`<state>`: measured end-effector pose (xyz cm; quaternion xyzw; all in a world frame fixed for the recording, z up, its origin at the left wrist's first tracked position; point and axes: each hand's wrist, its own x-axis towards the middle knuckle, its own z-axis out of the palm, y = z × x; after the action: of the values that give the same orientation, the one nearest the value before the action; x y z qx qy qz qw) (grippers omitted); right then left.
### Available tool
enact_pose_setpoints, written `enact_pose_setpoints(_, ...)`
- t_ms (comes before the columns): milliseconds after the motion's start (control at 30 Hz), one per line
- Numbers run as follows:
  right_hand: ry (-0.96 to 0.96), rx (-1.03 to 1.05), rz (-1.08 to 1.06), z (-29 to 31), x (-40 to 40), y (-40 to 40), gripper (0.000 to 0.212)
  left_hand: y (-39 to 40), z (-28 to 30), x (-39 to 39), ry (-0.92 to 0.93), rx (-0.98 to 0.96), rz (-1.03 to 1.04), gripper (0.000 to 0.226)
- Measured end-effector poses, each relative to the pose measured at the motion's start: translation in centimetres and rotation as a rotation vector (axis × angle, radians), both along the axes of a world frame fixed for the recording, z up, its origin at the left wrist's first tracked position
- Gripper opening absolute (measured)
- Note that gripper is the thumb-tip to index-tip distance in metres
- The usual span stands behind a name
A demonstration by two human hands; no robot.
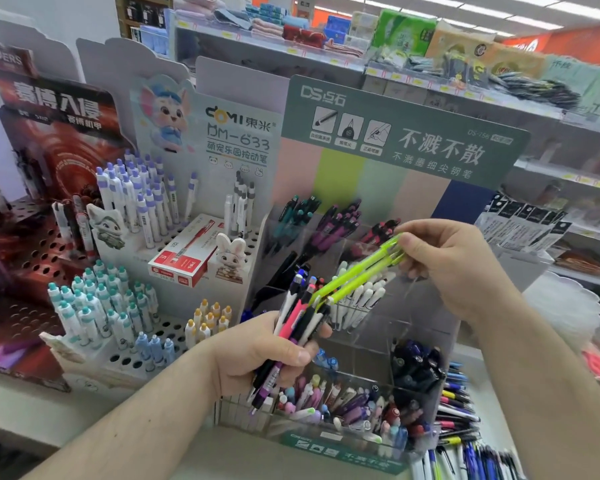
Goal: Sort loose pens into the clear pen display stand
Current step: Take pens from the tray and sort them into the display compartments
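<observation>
Two lime-green pens are sitting pinched at their upper ends between the thumb and fingertips of your right hand — their lower tips are still reaching down into the bundle your left hand is gripping. That bundle of mixed pens is showing pink, white, black, blue and purple barrels, with your left fingers curling tightly round its middle and the thumb pressing across the front.

Both hands are hovering directly in front of the clear pen display stand, which is standing on the pale surface under a green header card. Its upper compartments are holding teal, purple and pink-black pens; the middle row is carrying white-barrelled ones, and the lower front compartments are holding pastel pens and a cluster of dark navy ones.

Loose pens are lying in a heap on the surface just to the right of the stand. To the left, a white peg-hole display is holding upright pens with purple, teal and yellow caps, with a red and white box resting on it.
</observation>
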<state>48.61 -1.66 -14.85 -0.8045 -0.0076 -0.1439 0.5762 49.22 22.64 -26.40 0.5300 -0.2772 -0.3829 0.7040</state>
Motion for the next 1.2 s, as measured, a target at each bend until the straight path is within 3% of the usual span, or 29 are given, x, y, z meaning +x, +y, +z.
enact_pose_setpoints(200,-0.033,0.201,-0.204,-1.4,-2.3,-2.6,0.019,-0.4,-0.9,0.3,0.151,-0.115,0.106,0.041)
enact_pose_setpoints(400,-0.079,0.168,-0.318,-2.1,-5.7,-4.5,0.018,-1.5,-1.3,0.5,0.181,-0.163,0.240,0.045)
enact_pose_setpoints(567,-0.079,-0.138,-0.422,-4.4,-7.7,-4.6,0.023,-1.9,-1.4,0.4,0.192,-0.170,0.259,0.041)
enact_pose_setpoints(667,-0.058,-0.436,-0.458,-6.4,-7.5,-3.6,0.016,-2.1,-1.4,0.3,0.204,-0.159,0.270,0.041)
enact_pose_setpoints(867,-0.230,-0.915,-0.406,-10.7,-6.2,-0.2,0.009,-2.3,-1.3,0.1,0.200,-0.140,0.267,0.039)
enact_pose_setpoints(967,-0.152,-1.014,-0.368,-13.3,-5.3,0.9,0.012,-2.1,-1.2,0.0,0.204,-0.138,0.265,0.041)
enact_pose_setpoints(1067,-0.060,-1.102,-0.293,-15.1,-4.9,2.1,0.028,-1.9,-1.0,-0.2,0.203,-0.140,0.270,0.041)
enact_pose_setpoints(1200,-0.017,-1.066,-0.229,-16.0,-4.8,3.0,0.030,-1.6,-0.9,-0.4,0.203,-0.132,0.280,0.042)
